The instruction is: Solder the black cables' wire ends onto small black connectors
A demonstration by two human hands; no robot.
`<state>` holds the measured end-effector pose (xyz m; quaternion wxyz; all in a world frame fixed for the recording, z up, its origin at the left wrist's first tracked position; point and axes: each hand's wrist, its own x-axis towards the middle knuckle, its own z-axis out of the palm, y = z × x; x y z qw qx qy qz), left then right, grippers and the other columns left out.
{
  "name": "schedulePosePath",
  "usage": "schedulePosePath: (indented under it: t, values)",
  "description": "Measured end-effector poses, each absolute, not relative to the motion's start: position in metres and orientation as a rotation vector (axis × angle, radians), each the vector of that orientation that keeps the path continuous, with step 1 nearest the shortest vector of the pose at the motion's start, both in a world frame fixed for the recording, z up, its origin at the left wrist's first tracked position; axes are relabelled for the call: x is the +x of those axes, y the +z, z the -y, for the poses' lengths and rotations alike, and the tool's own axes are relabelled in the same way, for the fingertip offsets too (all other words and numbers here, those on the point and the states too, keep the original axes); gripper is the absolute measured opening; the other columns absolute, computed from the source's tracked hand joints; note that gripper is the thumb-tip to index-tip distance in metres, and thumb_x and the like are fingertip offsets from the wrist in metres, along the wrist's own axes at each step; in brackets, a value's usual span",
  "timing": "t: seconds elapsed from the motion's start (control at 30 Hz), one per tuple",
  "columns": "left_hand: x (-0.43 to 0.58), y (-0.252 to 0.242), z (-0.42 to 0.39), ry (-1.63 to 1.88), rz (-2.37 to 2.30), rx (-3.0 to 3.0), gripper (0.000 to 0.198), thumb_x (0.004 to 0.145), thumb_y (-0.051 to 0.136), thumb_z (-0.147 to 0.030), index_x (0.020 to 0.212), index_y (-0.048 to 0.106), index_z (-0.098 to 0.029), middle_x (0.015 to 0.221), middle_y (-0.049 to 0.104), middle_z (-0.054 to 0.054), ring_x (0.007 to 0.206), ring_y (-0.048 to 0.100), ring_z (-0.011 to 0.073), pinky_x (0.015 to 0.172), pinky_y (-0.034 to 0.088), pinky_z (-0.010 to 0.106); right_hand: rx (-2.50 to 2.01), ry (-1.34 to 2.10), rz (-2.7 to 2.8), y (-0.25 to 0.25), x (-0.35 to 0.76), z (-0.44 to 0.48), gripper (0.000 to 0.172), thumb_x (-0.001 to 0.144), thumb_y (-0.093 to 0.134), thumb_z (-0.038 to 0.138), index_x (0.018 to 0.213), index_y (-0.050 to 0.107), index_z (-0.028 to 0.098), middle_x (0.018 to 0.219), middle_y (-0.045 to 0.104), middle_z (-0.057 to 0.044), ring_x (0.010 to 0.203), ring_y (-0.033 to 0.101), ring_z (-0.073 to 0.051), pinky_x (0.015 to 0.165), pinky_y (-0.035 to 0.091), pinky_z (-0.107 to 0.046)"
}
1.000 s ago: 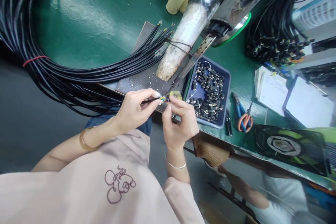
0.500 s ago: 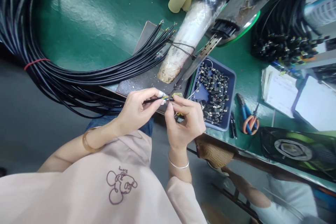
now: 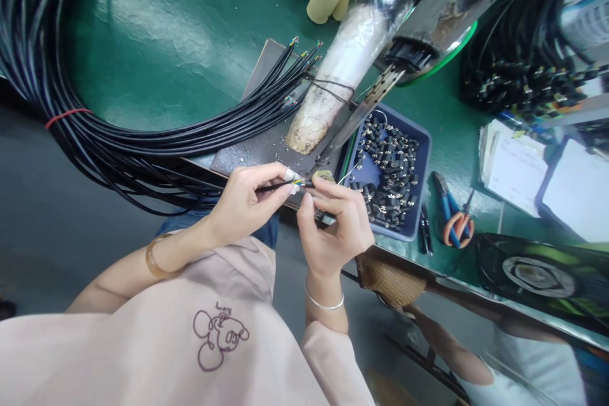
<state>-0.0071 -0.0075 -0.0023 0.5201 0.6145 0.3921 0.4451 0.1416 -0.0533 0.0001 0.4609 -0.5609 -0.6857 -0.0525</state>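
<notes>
My left hand (image 3: pixel 250 198) is closed on a black cable (image 3: pixel 272 187), pinching it close to its bared coloured wires (image 3: pixel 297 182). My right hand (image 3: pixel 337 222) is closed on a small black connector (image 3: pixel 308 183), mostly hidden by the fingers, against the wire ends. Whether wires and connector are joined I cannot tell. Just above the fingertips ends the tip of a soldering iron (image 3: pixel 349 119), slanting down from the upper right. A yellowish pad (image 3: pixel 324 174) lies behind my right fingers. To the right stands a blue tray (image 3: pixel 425 155) with many small black connectors (image 3: pixel 392 165).
A large bundle of black cables (image 3: pixel 157 141) curves in from the left, its ends on a dark board (image 3: pixel 266 63). A white wrapped tube (image 3: pixel 328 76) hangs beside the iron. Pliers (image 3: pixel 447 203), scissors (image 3: pixel 459 228), papers (image 3: pixel 516 168) and a fan (image 3: pixel 537 274) are to the right. Another person's arm (image 3: pixel 442 336) shows below.
Both hands keep their hold, with only slight shifts of the fingers at the wire ends. The view has turned slightly, so things on the right sit a little farther right.
</notes>
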Motion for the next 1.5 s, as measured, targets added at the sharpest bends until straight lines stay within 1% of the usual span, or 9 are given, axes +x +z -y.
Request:
schedulePosePath:
  t: [0.3, 0.4, 0.47, 0.57, 0.63, 0.7, 0.83, 0.97, 1.5]
  values:
    - [-0.006, 0.002, 0.008, 0.963, -0.961, 1.347, 0.013, 0.085, 0.063, -0.026, 0.078, 0.064, -0.015, 0.068, 0.062, 0.001, 0.063, 0.055, 0.0107, 0.058, 0.046, 0.020, -1.356, -0.127, 1.663, -0.003, 0.140, 0.058, 0.012, 0.090, 0.071, 0.014, 0.090, 0.064, 0.024, 0.096, 0.080, -0.003, 0.089, 0.078, -0.019, 0.079, 0.065, -0.033]
    - [-0.006, 0.004, 0.007, 0.936, -0.933, 1.354, 0.014, 0.083, 0.061, -0.023, 0.071, 0.059, -0.015, 0.063, 0.055, -0.002, 0.060, 0.048, 0.0088, 0.057, 0.041, 0.020, -1.374, 0.083, 1.489, 0.003, 0.140, 0.061, 0.009, 0.094, 0.067, 0.015, 0.095, 0.064, 0.024, 0.092, 0.078, -0.001, 0.070, 0.075, -0.015, 0.059, 0.061, -0.027]
    - [-0.006, 0.004, 0.007, 0.918, -0.921, 1.386, 0.018, 0.083, 0.059, -0.021, 0.066, 0.055, -0.016, 0.060, 0.047, -0.004, 0.058, 0.041, 0.0075, 0.056, 0.036, 0.021, -1.313, 0.143, 1.309, 0.010, 0.142, 0.064, 0.006, 0.096, 0.064, 0.019, 0.094, 0.063, 0.024, 0.075, 0.072, 0.004, 0.042, 0.057, -0.008, 0.038, 0.043, -0.021]
    - [-0.007, 0.005, 0.005, 0.895, -0.921, 1.408, 0.021, 0.082, 0.057, -0.020, 0.063, 0.051, -0.016, 0.059, 0.040, -0.006, 0.058, 0.035, 0.0070, 0.055, 0.030, 0.022, -1.117, 0.136, 1.172, 0.021, 0.146, 0.068, 0.004, 0.097, 0.063, 0.024, 0.093, 0.064, 0.025, 0.049, 0.044, 0.013, 0.027, 0.027, -0.005, 0.030, 0.023, -0.021]
    - [-0.007, 0.006, 0.004, 0.886, -0.905, 1.393, 0.020, 0.082, 0.056, -0.020, 0.063, 0.050, -0.016, 0.059, 0.039, -0.006, 0.058, 0.035, 0.0072, 0.056, 0.030, 0.022, -1.112, 0.171, 1.152, 0.023, 0.147, 0.072, 0.006, 0.095, 0.064, 0.022, 0.101, 0.064, 0.025, 0.049, 0.049, 0.013, 0.027, 0.032, -0.005, 0.030, 0.026, -0.020]
    - [-0.007, 0.007, 0.003, 0.886, -0.883, 1.373, 0.019, 0.082, 0.056, -0.021, 0.064, 0.050, -0.017, 0.059, 0.040, -0.006, 0.058, 0.036, 0.0075, 0.056, 0.031, 0.022, -1.227, 0.153, 1.164, 0.018, 0.146, 0.075, 0.014, 0.095, 0.065, 0.018, 0.107, 0.062, 0.024, 0.065, 0.069, 0.008, 0.035, 0.052, -0.007, 0.035, 0.040, -0.019]
    - [-0.006, 0.009, 0.000, 0.894, -0.889, 1.367, 0.019, 0.082, 0.056, -0.022, 0.065, 0.049, -0.017, 0.059, 0.038, -0.006, 0.057, 0.035, 0.0075, 0.056, 0.031, 0.022, -1.400, 0.039, 1.350, -0.001, 0.143, 0.073, 0.012, 0.092, 0.071, 0.014, 0.098, 0.064, 0.022, 0.088, 0.079, 0.000, 0.077, 0.080, -0.017, 0.069, 0.067, -0.029]
    - [-0.003, 0.008, -0.001, 0.899, -0.931, 1.392, 0.019, 0.082, 0.056, -0.023, 0.065, 0.048, -0.018, 0.061, 0.040, -0.005, 0.059, 0.038, 0.0085, 0.056, 0.032, 0.022, -1.380, 0.009, 1.558, -0.010, 0.142, 0.064, 0.013, 0.090, 0.070, 0.011, 0.092, 0.064, 0.022, 0.104, 0.078, -0.005, 0.097, 0.079, -0.018, 0.079, 0.069, -0.032]
    - [-0.005, 0.009, -0.004, 0.956, -0.910, 1.493, 0.019, 0.087, 0.056, -0.021, 0.069, 0.053, -0.016, 0.062, 0.044, -0.004, 0.060, 0.038, 0.0080, 0.055, 0.031, 0.021, -1.360, 0.000, 1.569, -0.001, 0.139, 0.058, 0.018, 0.086, 0.073, 0.006, 0.089, 0.065, 0.021, 0.108, 0.077, -0.005, 0.099, 0.077, -0.017, 0.081, 0.070, -0.032]
